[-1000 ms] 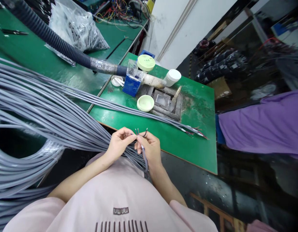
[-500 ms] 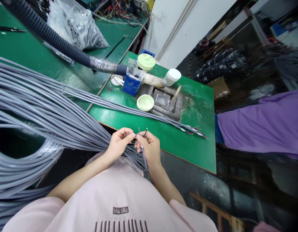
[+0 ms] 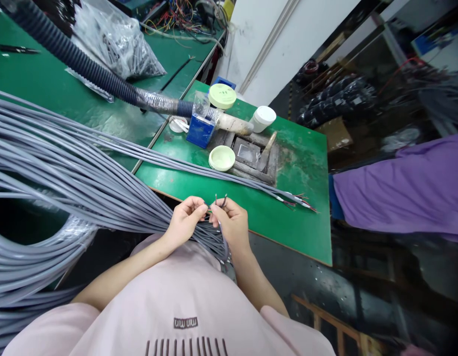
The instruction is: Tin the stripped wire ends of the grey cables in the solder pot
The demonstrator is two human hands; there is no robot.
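Note:
My left hand (image 3: pixel 185 220) is closed in a pinch on the thin wires at a cable's end. Opposite it, my right hand (image 3: pixel 231 222) grips the same grey cable (image 3: pixel 224 242), whose dark thin wires (image 3: pixel 224 200) stick up past the fingers. The fingertips of both hands are close together, just over the table's front edge. Below them hangs a bundle of grey cables (image 3: pixel 208 240), running in from the big coil (image 3: pixel 76 173) at the left. Several more cables lie across the table with stripped ends (image 3: pixel 288 201) showing red and dark wires.
On the green table (image 3: pixel 299 232) stand a blue box (image 3: pixel 200 131), a pale green dish (image 3: pixel 222 158), a white tub (image 3: pixel 263 118) and a grimy square frame (image 3: pixel 251 153). A ribbed hose (image 3: pixel 114 84) crosses above. At the right is a purple sleeve (image 3: pixel 399 188) of another person.
Both hands stay almost in place. My right hand has shifted very slightly right, and a little more coloured wire shows between the fingertips.

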